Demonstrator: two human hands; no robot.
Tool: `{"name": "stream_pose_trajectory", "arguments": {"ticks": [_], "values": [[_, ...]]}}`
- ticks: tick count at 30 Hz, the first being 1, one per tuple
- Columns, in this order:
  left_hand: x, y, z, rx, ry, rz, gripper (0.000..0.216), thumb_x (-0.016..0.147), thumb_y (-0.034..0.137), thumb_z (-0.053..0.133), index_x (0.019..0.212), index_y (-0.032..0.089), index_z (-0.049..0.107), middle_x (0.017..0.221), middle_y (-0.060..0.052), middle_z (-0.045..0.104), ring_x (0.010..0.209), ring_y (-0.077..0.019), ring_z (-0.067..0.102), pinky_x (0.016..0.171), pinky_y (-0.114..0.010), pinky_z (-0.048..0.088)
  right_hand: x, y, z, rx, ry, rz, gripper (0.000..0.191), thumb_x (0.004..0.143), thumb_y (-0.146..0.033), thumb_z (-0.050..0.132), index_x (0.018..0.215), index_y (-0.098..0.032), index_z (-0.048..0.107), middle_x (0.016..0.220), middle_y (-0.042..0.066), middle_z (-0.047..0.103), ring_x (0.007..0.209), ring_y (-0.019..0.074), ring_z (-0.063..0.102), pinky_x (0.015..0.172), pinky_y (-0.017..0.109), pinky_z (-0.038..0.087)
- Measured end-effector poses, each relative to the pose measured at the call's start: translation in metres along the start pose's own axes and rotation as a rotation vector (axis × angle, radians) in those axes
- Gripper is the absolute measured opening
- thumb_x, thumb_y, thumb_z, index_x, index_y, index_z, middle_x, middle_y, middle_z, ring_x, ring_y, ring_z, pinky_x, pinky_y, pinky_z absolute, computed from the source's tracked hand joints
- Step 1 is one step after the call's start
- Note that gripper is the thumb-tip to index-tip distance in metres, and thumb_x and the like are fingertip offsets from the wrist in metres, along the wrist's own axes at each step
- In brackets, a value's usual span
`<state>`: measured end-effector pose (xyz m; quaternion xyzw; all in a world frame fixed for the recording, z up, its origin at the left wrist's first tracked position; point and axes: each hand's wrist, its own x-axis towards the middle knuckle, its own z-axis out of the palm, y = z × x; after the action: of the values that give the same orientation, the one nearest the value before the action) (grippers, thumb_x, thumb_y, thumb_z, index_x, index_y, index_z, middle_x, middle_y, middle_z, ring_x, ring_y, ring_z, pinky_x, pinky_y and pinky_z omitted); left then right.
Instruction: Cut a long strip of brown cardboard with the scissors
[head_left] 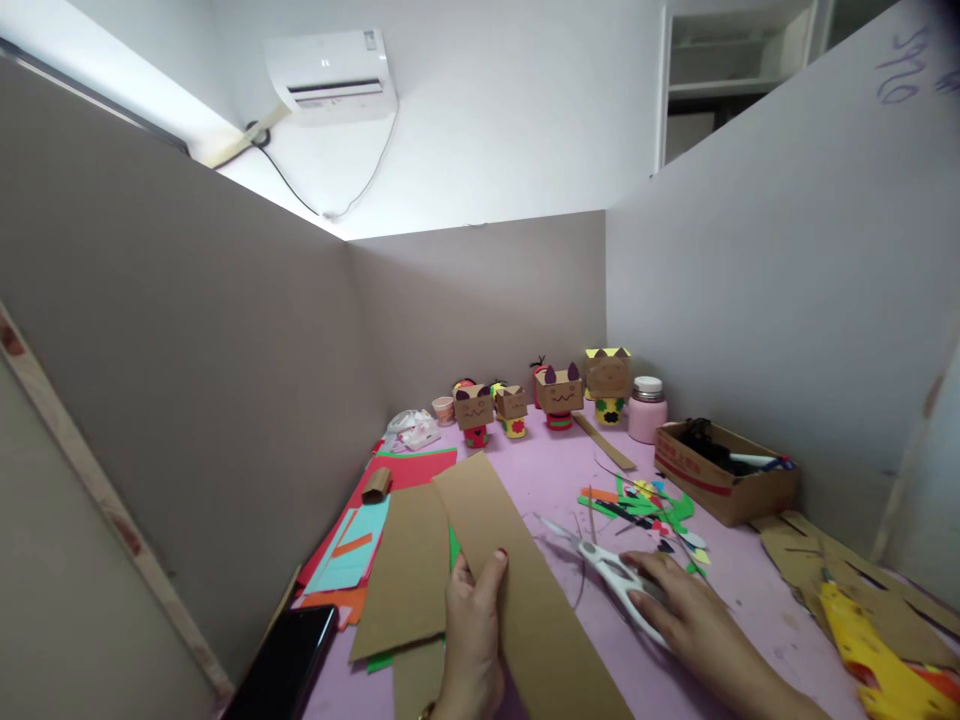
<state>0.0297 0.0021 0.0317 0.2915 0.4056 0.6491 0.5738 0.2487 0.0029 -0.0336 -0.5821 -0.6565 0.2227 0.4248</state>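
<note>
My left hand (476, 630) grips a long brown cardboard strip (517, 560), with the thumb on its top face and the fingers mostly hidden behind its left edge. To the right, my right hand (679, 610) is closed around the handles of white scissors (607, 570). Their blades point up and left, just beyond the strip's right edge, and appear slightly apart. Under and left of my left hand lies another flat cardboard sheet (412, 555), with a bit of green paper showing between the two pieces.
Several cardboard-headed figures (559, 395) stand at the back beside a pink jar (647, 412). Colored paper scraps (649, 505) lie right of centre, near a cardboard box (724, 475) of tools. A yellow glue gun (874, 640) is at front right, a black phone (289, 660) at front left.
</note>
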Motion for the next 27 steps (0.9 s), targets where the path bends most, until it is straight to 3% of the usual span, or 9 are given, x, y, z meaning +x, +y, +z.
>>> {"name": "stream_pose_trajectory", "arguments": {"ticks": [2,5,9,12,17,19,22,25,27], "values": [[0.000,0.002,0.000,0.002,0.027,0.011,0.039,0.066,0.023,0.067,0.103,0.018,0.055,0.083,-0.007,0.072,0.076,-0.0218,0.068,0.068,-0.032,0.052,0.002,-0.003,0.003,0.385,0.039,0.121,0.037,0.069,-0.040,0.064,0.100,-0.022,0.060,0.091,0.007,0.065,0.086,0.0242,0.060,0.075,0.035,0.046],[0.001,0.002,0.000,0.010,0.045,-0.007,0.031,0.066,0.021,0.066,0.095,0.019,0.055,0.082,-0.006,0.072,0.075,-0.0210,0.068,0.069,-0.032,0.052,-0.001,-0.017,0.007,0.888,-0.056,0.349,0.042,0.058,-0.039,0.076,0.093,-0.022,0.059,0.058,-0.004,0.059,0.052,0.0138,0.054,0.048,0.025,0.041],[0.002,0.001,0.000,0.005,0.053,-0.031,0.019,0.067,0.021,0.065,0.083,0.020,0.054,0.081,-0.005,0.071,0.077,-0.0204,0.067,0.070,-0.031,0.051,-0.015,-0.039,0.009,1.228,-0.159,0.551,0.019,0.065,-0.031,0.074,0.071,-0.019,0.060,0.052,-0.004,0.059,0.046,0.0087,0.054,0.048,0.021,0.042],[0.005,-0.001,-0.002,0.013,0.072,-0.055,0.017,0.067,0.022,0.064,0.078,0.021,0.051,0.078,-0.004,0.070,0.077,-0.0201,0.067,0.069,-0.030,0.051,-0.021,-0.045,0.010,1.269,-0.211,0.577,0.017,0.069,-0.029,0.070,0.076,-0.018,0.060,0.061,0.000,0.066,0.053,0.0097,0.060,0.052,0.020,0.045],[0.008,-0.006,-0.003,0.030,0.080,-0.066,0.020,0.069,0.022,0.063,0.084,0.022,0.050,0.077,-0.002,0.069,0.075,-0.0185,0.067,0.066,-0.029,0.051,-0.020,-0.039,0.021,1.066,-0.335,0.412,0.053,0.062,-0.032,0.076,0.105,-0.021,0.047,0.064,-0.001,0.066,0.047,0.0098,0.058,0.040,0.017,0.038],[0.007,-0.009,-0.003,0.040,0.052,-0.050,0.022,0.070,0.023,0.062,0.089,0.022,0.050,0.079,-0.001,0.069,0.074,-0.0179,0.067,0.066,-0.028,0.051,-0.021,-0.038,0.025,1.040,-0.382,0.354,0.055,0.060,-0.033,0.077,0.105,-0.021,0.047,0.061,-0.005,0.061,0.046,0.0081,0.054,0.040,0.017,0.037],[0.004,-0.014,-0.004,0.053,0.023,-0.040,0.022,0.071,0.023,0.062,0.090,0.022,0.051,0.082,-0.002,0.070,0.074,-0.0174,0.067,0.065,-0.027,0.051,-0.024,-0.041,0.027,1.075,-0.409,0.300,0.051,0.055,-0.026,0.080,0.098,-0.022,0.053,0.058,-0.007,0.056,0.059,0.0104,0.057,0.052,0.018,0.042],[0.003,-0.016,-0.003,0.054,0.024,-0.064,0.021,0.070,0.024,0.063,0.088,0.021,0.051,0.084,-0.003,0.070,0.074,-0.0173,0.067,0.065,-0.026,0.051,-0.027,-0.045,0.026,1.112,-0.425,0.303,0.050,0.052,-0.023,0.081,0.095,-0.023,0.055,0.062,-0.005,0.058,0.074,0.0155,0.061,0.063,0.022,0.046],[0.003,-0.015,-0.001,0.039,0.023,-0.076,0.025,0.070,0.024,0.064,0.092,0.021,0.052,0.086,-0.004,0.070,0.073,-0.0177,0.067,0.064,-0.027,0.052,-0.027,-0.046,0.026,1.138,-0.428,0.302,0.053,0.051,-0.022,0.081,0.097,-0.022,0.055,0.069,-0.004,0.061,0.072,0.0142,0.060,0.063,0.022,0.046]]}}
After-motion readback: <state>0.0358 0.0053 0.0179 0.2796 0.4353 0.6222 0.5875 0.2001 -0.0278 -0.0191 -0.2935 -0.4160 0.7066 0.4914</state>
